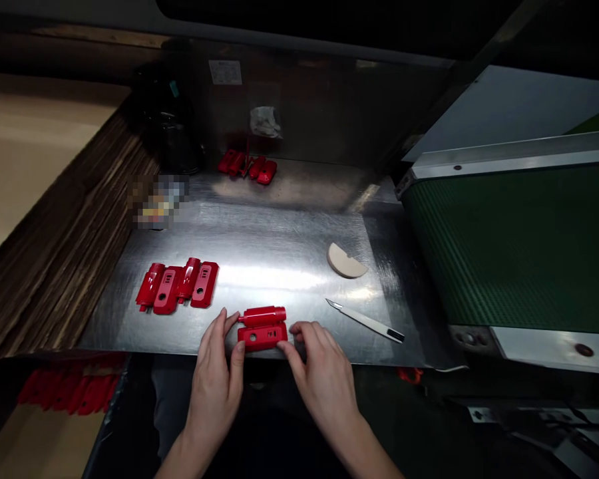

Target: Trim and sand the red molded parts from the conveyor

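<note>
A red plastic casting (262,336), made of a cylinder piece joined to a flat plate with holes, lies at the near edge of the metal table (279,233). My left hand (218,366) has its thumb and fingertips at the casting's left end. At the right end, my right hand (322,366) touches a corner with its thumb, the index finger curled close by. Between them the hands hold the piece by its ends. To the right rests a white-handled craft knife (367,320). Further left sits a group of similar red castings (177,286) in a row.
Beyond the knife lies a beige half-round block (347,261). More red parts (247,166) sit at the table's back. Stacked cardboard sheets (70,219) border the left, a green conveyor belt (524,246) the right. Red pieces (72,386) fill a spot below, at left.
</note>
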Motion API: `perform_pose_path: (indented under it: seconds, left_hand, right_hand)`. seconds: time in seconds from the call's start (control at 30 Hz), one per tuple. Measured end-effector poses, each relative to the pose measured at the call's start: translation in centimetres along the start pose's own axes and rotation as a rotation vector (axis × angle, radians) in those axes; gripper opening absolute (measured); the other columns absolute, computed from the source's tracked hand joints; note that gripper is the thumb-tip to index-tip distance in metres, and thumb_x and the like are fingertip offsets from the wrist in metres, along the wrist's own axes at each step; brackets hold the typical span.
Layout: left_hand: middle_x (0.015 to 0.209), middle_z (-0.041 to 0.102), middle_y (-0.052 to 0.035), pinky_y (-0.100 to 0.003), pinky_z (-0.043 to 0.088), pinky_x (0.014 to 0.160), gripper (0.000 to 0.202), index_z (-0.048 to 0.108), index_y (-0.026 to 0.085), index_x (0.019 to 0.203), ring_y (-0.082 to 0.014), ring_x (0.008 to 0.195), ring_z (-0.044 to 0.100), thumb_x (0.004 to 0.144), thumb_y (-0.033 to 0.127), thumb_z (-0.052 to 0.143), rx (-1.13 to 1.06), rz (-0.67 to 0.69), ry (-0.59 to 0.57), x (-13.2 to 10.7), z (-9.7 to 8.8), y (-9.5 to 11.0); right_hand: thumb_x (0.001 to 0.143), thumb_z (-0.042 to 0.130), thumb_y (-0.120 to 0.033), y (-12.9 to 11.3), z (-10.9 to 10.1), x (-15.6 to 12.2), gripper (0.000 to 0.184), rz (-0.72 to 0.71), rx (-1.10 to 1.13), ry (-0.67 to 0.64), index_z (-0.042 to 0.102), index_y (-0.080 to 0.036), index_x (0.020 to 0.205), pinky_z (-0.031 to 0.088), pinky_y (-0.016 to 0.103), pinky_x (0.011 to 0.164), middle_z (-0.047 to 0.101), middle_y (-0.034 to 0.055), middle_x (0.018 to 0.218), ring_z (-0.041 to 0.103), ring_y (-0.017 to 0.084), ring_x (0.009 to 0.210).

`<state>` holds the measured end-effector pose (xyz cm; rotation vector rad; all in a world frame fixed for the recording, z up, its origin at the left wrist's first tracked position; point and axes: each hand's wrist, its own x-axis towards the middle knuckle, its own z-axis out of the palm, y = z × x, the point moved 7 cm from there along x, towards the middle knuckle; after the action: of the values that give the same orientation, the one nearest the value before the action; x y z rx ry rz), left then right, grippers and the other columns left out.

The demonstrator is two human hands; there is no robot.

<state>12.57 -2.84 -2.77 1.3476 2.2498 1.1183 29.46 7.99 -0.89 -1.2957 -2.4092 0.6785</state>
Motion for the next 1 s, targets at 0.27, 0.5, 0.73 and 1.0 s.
perform_pose_path:
  seconds: [0.27, 0.5, 0.73, 1.0]
  left_hand:
    - [0.16, 0.061, -0.0092, -0.052, 0.046, 0.124, 0.067, 0.016, 0.038, 0.173, -0.0251, 0.155, 0.05, 0.115, 0.021, 0.042, -0.053, 0.004, -0.07, -2.1, -0.1, -0.5]
    - [0.148, 0.07, -0.0105, -0.045, 0.049, 0.12, 0.052, 0.041, 0.031, 0.162, -0.0253, 0.14, 0.064, 0.112, 0.034, 0.056, -0.353, -0.18, -0.126, -2.2, -0.7, -1.2]
    - [0.16, 0.059, -0.0162, -0.048, 0.048, 0.122, 0.098, 0.056, 0.027, 0.159, -0.0412, 0.15, 0.055, 0.078, 0.073, 0.086, -1.278, -0.424, -0.447, -2.1, -0.5, 1.2]
    - [0.166, 0.055, -0.016, -0.058, 0.03, 0.132, 0.108, 0.061, 0.029, 0.157, -0.0474, 0.162, 0.035, 0.063, 0.062, 0.101, -1.634, -0.485, -0.403, -2.8, 0.5, 3.1]
  right_hand:
    - [0.108, 0.057, -0.063, -3.2, 2.2, 0.2, 0.083, -0.091, -0.053, 0.036, 0.028, -0.01, 0.164, 0.053, 0.059, 0.11, 0.057, 0.027, 0.155, 0.057, 0.043, 0.14]
    - [0.088, 0.081, -0.036, -4.0, 1.4, 1.4, 0.089, -0.001, 0.041, -0.047, 0.039, -0.01, 0.161, 0.052, 0.064, 0.113, 0.059, 0.0254, 0.15, 0.058, 0.043, 0.137]
    - [0.075, 0.091, -0.03, -8.3, -4.3, 0.2, 0.101, -0.072, 0.224, -0.527, 0.045, -0.014, 0.164, 0.044, 0.055, 0.126, 0.054, 0.0173, 0.156, 0.049, 0.036, 0.145]
    - [0.073, 0.092, -0.03, -9.8, -4.7, 0.3, 0.111, -0.048, 0.226, -0.625, 0.039, -0.013, 0.169, 0.038, 0.05, 0.131, 0.047, 0.0166, 0.165, 0.041, 0.035, 0.153]
